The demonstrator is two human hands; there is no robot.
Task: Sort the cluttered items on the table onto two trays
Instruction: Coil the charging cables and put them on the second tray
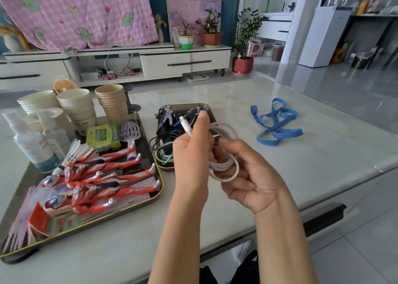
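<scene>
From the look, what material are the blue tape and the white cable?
The blue tape seems soft vinyl or coated cloth: it lies limp in loose loops, with printed marks. The white cable, held by both hands, looks smooth plastic-sheathed: it has a slight sheen and springy coils.

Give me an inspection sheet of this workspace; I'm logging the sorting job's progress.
Surface: pale glossy marble-look table, mostly bare on the right.
Job's things: large dark gold-rimmed tray holds red-silver action figures, green box, lilac hairbrush, spray bottles; small dark tray holds dark figures and cords.
Clutter: blue measuring tape loose on the table; paper cup stacks behind the large tray.
Grippers: left hand pinches the white plug end; right hand grips the coil.
Cables: coiled white charging cable held over the table; black and mint cords in the small tray.
Surroundings: white TV cabinet, potted plants, pink checked quilt.
</scene>
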